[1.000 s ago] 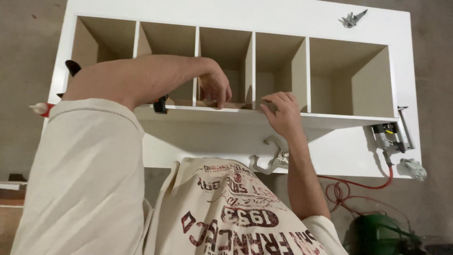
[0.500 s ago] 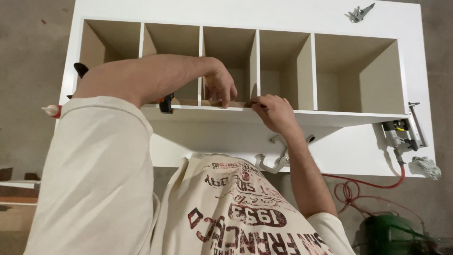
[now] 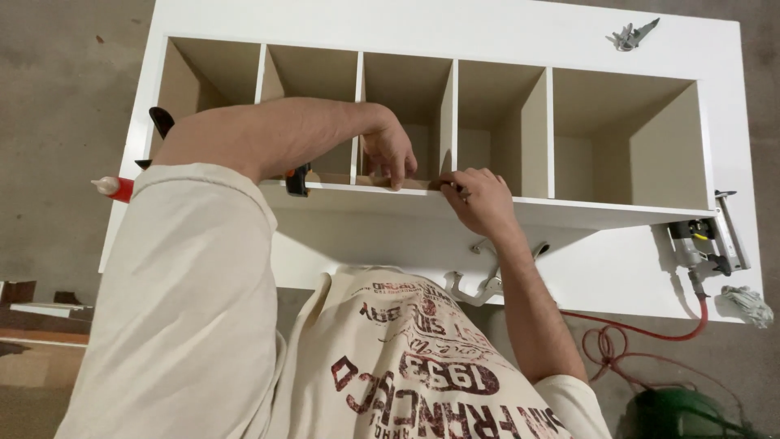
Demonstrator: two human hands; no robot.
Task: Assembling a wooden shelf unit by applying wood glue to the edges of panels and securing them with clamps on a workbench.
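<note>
A: Left hand?
B: Fingers pinched shut on a thin wood strip along the front edge of the white shelf unit.
A: Right hand?
B: Curled closed over that same edge, just beside the strip. Cubbies behind are open; black clamp sits close left.

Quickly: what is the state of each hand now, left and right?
Left hand: fingers curled down, fingertips pressing a thin wooden strip at the white shelf unit edge.
Right hand: curled, pinching the same edge; a held object cannot be told.
</note>
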